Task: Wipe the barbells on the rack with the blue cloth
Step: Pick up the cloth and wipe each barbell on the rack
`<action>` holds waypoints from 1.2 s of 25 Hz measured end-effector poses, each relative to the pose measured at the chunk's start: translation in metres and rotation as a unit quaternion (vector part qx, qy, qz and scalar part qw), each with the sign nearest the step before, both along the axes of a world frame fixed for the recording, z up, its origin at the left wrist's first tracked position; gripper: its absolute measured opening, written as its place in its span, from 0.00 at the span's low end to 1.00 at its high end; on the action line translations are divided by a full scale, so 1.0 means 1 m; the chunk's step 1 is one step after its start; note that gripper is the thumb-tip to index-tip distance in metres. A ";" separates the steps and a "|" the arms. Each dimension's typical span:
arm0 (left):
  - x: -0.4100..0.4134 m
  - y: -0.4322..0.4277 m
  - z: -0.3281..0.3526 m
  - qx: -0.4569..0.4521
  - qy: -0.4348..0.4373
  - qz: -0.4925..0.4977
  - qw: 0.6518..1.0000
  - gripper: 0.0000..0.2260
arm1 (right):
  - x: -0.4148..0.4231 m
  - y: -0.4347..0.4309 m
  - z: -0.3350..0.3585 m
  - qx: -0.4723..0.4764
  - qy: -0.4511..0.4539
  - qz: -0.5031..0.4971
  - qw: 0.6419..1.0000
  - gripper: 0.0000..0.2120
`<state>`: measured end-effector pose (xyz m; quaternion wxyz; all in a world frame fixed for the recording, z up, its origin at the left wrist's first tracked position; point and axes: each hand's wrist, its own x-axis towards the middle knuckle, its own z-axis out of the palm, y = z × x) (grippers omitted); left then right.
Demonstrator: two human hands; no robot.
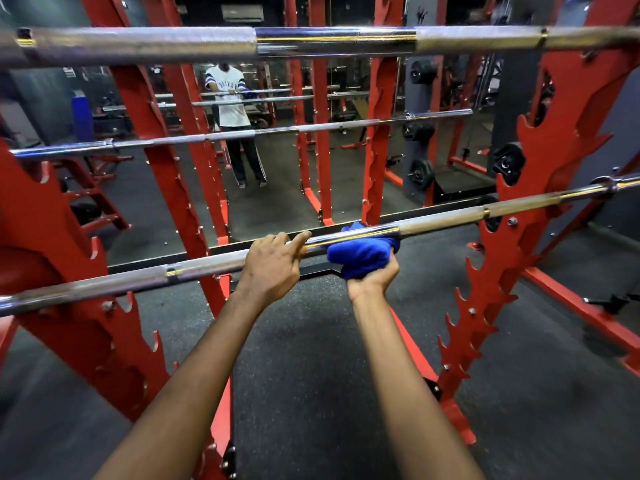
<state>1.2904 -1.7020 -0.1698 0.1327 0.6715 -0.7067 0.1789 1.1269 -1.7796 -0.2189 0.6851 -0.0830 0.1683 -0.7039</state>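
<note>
A steel barbell lies across the red rack at waist height, slanting up to the right. My left hand rests over the bar near its middle, fingers curled over the top. Just to the right, my right hand grips the bunched blue cloth from below and holds it wrapped against the bar. Another barbell crosses the top of the view, close to the camera. A thinner bar shows farther back.
A large mirror behind the rack reflects a standing person and more red frames. Black weight plates hang on pegs at the right. Jagged red rack uprights flank my arms. Dark rubber floor lies below.
</note>
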 end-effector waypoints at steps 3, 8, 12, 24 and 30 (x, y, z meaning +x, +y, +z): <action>0.003 -0.002 0.000 0.006 0.004 -0.006 1.000 0.24 | 0.004 -0.006 -0.008 0.041 0.045 -0.010 0.998 0.33; 0.007 0.000 0.007 0.034 0.026 -0.045 0.998 0.23 | 0.005 0.016 0.000 0.081 0.313 -0.197 0.926 0.24; 0.025 0.011 0.003 0.023 0.045 -0.015 0.999 0.24 | -0.003 0.025 0.004 -0.050 0.582 -0.370 0.723 0.25; 0.031 0.031 -0.012 -0.037 0.058 0.051 0.996 0.22 | 0.002 0.009 0.055 -0.130 0.815 -0.204 0.527 0.21; 0.072 0.045 -0.001 0.003 0.082 0.101 0.992 0.22 | 0.051 0.057 0.045 -0.236 0.838 -0.193 0.452 0.29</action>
